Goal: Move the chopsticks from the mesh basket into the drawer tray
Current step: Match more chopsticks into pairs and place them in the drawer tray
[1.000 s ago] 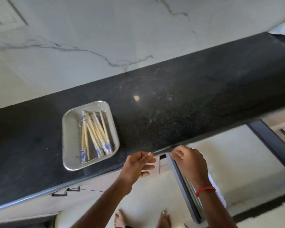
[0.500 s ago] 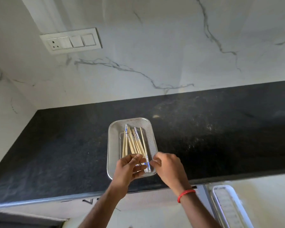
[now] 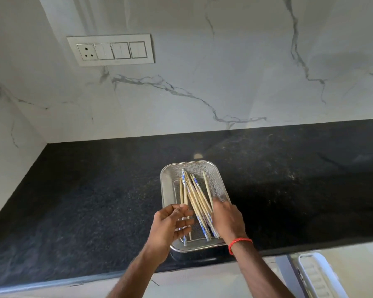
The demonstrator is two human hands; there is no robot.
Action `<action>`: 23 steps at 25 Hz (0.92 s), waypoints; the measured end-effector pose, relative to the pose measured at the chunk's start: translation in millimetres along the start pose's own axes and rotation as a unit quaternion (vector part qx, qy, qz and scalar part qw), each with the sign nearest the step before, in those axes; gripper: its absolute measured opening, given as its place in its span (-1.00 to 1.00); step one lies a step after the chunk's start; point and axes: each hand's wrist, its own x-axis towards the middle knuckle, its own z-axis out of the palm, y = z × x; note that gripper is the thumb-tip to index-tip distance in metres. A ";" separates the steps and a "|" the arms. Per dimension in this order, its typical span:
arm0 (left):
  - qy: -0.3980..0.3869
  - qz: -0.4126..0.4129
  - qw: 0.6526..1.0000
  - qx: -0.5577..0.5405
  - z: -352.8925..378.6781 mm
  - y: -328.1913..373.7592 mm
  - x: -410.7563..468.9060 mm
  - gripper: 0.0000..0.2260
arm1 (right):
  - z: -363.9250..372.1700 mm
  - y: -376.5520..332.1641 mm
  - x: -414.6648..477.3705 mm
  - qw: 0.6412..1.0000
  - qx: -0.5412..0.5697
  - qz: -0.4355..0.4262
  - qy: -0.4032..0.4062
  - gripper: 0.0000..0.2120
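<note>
Hiding chopsticks' [image 3: 197, 198] near ends: both hands.

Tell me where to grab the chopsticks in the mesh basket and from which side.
Probably at their near ends, coming from the front edge of the mesh basket. The chopsticks lie lengthwise, fanned apart at the far end but bunched near you, where the left hand and right hand can gather them.

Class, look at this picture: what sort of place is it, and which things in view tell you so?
Most likely a home kitchen: a black stone countertop against a marble-look wall, a switch panel above it, and a mesh basket of chopsticks being gathered by two hands.
</note>
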 end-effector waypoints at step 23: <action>-0.121 -0.035 0.991 -0.034 -35.6 0.8 29.7 -0.80 | 29.7 -10.1 18.7 0.996 0.051 0.067 0.028 -0.68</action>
